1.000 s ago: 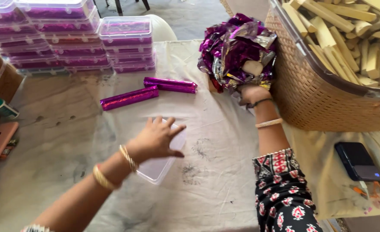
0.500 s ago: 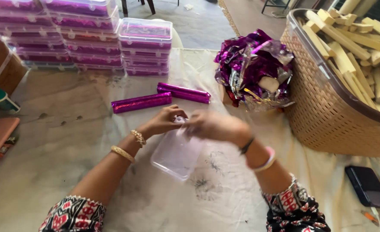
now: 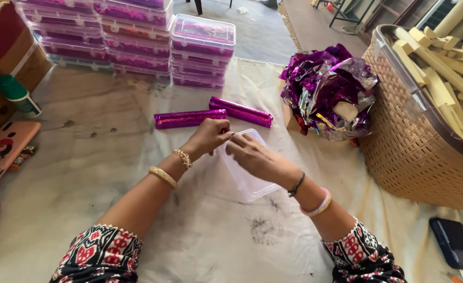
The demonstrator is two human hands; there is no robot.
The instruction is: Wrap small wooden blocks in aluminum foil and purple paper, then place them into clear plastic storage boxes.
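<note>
Both my hands meet at the near rim of a clear plastic box (image 3: 249, 181) lying on the cloth. My left hand (image 3: 209, 136) pinches its upper left edge. My right hand (image 3: 252, 156) rests on top of the box, fingers at the same edge. Just beyond my hands lie two purple foil-wrapped sticks (image 3: 189, 118) (image 3: 240, 111), side by side and slightly angled. Neither hand touches them.
Stacks of clear boxes filled with purple items (image 3: 202, 50) stand at the back. A heap of purple foil wrappers (image 3: 325, 89) sits next to a woven basket (image 3: 415, 152) of pale wooden sticks. A phone (image 3: 455, 243) lies at lower right; a cardboard box (image 3: 6, 57) and green-capped bottle (image 3: 16, 94) at left.
My right hand left the foil heap and came down onto the clear box. My left hand shifted from lying flat on the box to pinching its edge.
</note>
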